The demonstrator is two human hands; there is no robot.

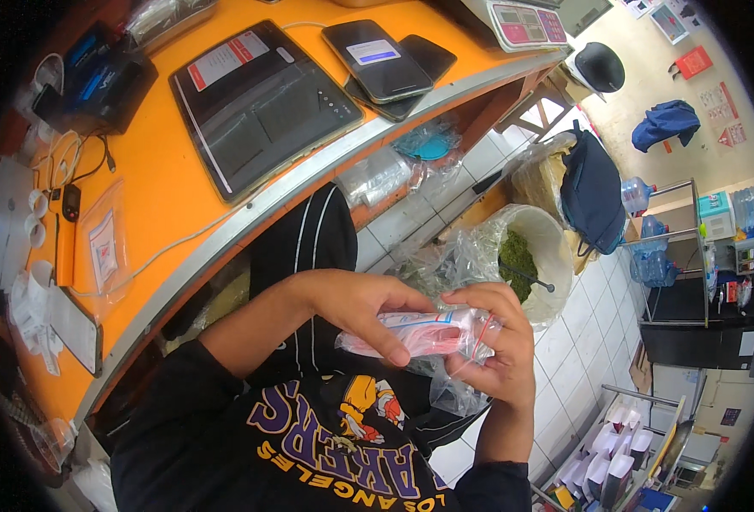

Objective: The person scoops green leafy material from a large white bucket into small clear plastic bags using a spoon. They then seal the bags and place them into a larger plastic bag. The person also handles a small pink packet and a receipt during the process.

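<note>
Beside the orange counter [148,162], before the black shirt [180,427], gripping with left hand [355,309] the body of a pink-filled plastic bag [428,336] and pinching with right hand [510,343] its red-striped end, apparently working the opening, next likely calling for steady support and fingertip control.

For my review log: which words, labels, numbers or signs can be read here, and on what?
I won't copy wording out; print by place:
Black shirt: large purple and yellow lettering, legible.
Held plastic bag: too blurred to read.
Tablet: red-and-white label, too small.
Phone: lit screen, too small.
Wall papers: too small.
</note>
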